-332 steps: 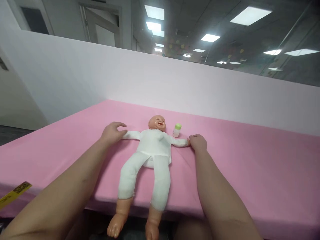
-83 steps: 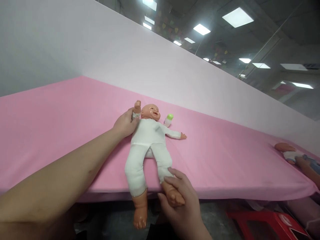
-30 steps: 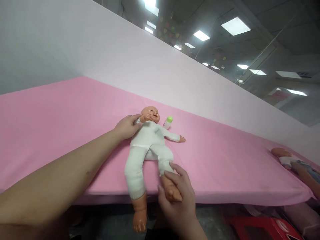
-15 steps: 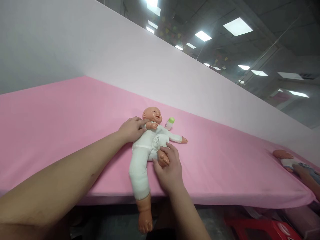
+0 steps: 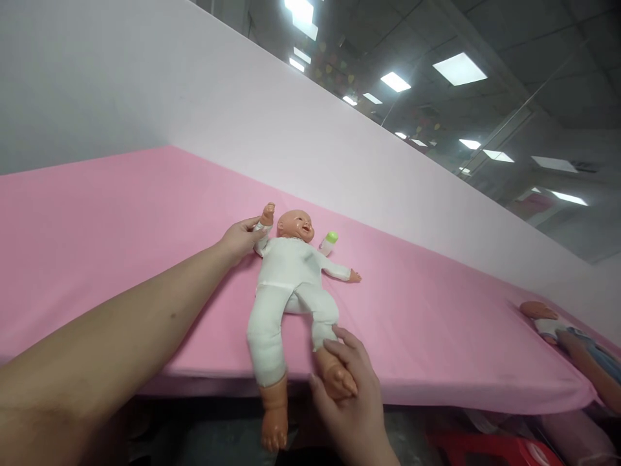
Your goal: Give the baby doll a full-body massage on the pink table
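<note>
A baby doll (image 5: 290, 265) with a white cloth body lies on its back on the pink-covered table (image 5: 436, 310). Its head points towards the wall and its feet hang over the front edge. My left hand (image 5: 241, 238) is closed around the doll's arm on the left, just below the raised plastic hand. With fingers curled round it, my right hand (image 5: 356, 388) holds the doll's foot on the right, that leg stretched towards me. Beside the doll's head lies a small bottle (image 5: 328, 242) with a green cap.
A pale wall panel (image 5: 310, 136) runs along the back of the table. Far right, another doll (image 5: 541, 314) lies near the edge, with a person's arm (image 5: 589, 362) over it. A red object (image 5: 490, 448) stands below the table's front edge.
My left hand has drawn the doll's arm off its chest, outwards and up beside the head. My right hand has pulled the bent leg straight towards me.
</note>
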A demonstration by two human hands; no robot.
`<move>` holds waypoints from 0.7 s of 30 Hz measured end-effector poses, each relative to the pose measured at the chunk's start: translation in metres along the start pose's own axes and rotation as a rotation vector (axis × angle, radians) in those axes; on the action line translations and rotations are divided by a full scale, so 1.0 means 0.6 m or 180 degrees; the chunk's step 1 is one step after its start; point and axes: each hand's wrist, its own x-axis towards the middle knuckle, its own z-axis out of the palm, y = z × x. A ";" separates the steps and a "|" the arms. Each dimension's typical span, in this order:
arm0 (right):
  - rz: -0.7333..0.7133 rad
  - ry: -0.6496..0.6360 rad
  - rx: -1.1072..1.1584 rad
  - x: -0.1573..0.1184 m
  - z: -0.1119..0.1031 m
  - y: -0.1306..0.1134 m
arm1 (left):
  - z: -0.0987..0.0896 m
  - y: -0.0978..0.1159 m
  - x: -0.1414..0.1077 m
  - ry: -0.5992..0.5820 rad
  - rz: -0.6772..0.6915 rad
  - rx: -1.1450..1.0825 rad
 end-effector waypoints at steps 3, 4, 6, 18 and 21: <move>-0.0067 -0.0080 -0.0107 -0.031 -0.004 0.003 | -0.003 -0.003 0.003 -0.0008 -0.0027 -0.0068; -0.0100 -0.0105 -0.0152 -0.039 -0.003 0.004 | -0.004 -0.004 0.003 0.0009 -0.0036 -0.0080; -0.0200 -0.0096 -0.0208 -0.051 0.003 0.007 | -0.004 -0.004 0.003 0.0088 -0.0056 -0.0079; -0.0343 0.0050 -0.0049 -0.023 0.008 -0.004 | 0.015 0.004 -0.013 0.0278 0.0322 0.1120; -0.0290 0.0112 -0.0022 0.008 -0.002 -0.013 | 0.020 0.015 -0.024 0.0061 0.0594 0.1843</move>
